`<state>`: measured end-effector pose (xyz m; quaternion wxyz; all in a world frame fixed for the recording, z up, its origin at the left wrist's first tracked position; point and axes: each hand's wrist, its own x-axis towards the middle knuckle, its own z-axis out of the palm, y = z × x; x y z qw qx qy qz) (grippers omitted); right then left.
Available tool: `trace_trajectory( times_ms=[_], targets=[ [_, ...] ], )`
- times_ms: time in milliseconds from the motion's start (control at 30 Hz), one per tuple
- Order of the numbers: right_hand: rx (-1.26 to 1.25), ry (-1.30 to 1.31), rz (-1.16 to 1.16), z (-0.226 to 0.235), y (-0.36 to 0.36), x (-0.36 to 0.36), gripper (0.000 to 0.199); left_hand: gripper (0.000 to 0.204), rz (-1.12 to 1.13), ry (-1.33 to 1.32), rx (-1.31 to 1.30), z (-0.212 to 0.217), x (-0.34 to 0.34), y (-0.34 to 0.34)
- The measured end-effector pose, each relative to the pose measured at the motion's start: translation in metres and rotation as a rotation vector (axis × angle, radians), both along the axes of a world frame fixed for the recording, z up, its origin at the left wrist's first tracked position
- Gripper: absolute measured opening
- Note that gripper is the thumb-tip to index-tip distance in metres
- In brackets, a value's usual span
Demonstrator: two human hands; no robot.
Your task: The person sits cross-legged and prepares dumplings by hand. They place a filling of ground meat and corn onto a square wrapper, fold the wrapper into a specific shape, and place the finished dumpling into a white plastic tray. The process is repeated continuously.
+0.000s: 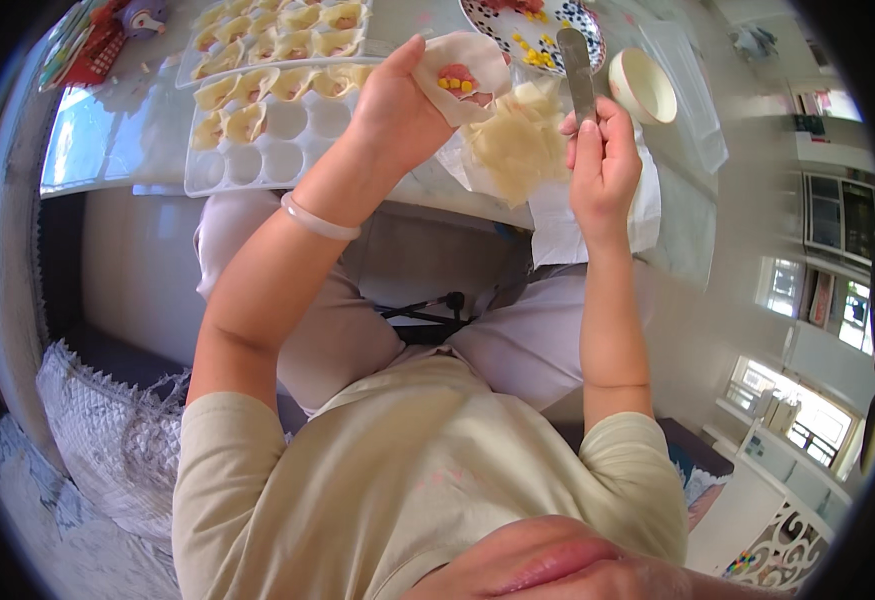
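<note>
My left hand (402, 105) holds a round dumpling wrapper (454, 55) out over the table, its fingers beneath the sheet. On the wrapper lies a small heap of pinkish filling (456, 77) with yellow corn kernels. In my right hand (602, 150) is a flat metal spreader (576, 65), gripped near its lower end with the blade pointing away from me. A loose pile of pale wrappers (517, 145) rests on white paper between the two hands. Behind the spreader stands a patterned plate (597, 28) with corn and red filling.
Left of my left hand, white trays (197, 172) hold filled dumplings in several round wells; some near wells are bare. A cream bowl (647, 88) stands right of the spreader. White paper (597, 235) hangs over the table's front edge. A red container (92, 60) sits far left.
</note>
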<state>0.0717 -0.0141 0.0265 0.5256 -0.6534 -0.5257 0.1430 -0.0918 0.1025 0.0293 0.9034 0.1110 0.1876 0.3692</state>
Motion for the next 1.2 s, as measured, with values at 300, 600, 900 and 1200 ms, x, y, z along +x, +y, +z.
trace_trajectory(
  times_ms=[300,600,900,1200],
  targets=[
    [-0.039,-0.046,-0.367,-0.007,-0.056,0.09,0.02,0.042,-0.16,0.023,0.052,-0.011,0.011,-0.019],
    [-0.212,-0.06,-0.245,-0.02,-0.068,0.069,0.025,0.043,-0.227,0.032,-0.076,-0.01,0.038,-0.039],
    [-0.305,0.537,0.04,-0.024,-0.025,0.03,0.022,0.039,-0.163,0.256,0.038,-0.01,0.05,-0.054],
    [-0.22,-0.016,-0.1,-0.02,-0.032,0.053,0.027,0.041,0.05,0.413,0.422,-0.02,0.029,-0.028]
  ],
)
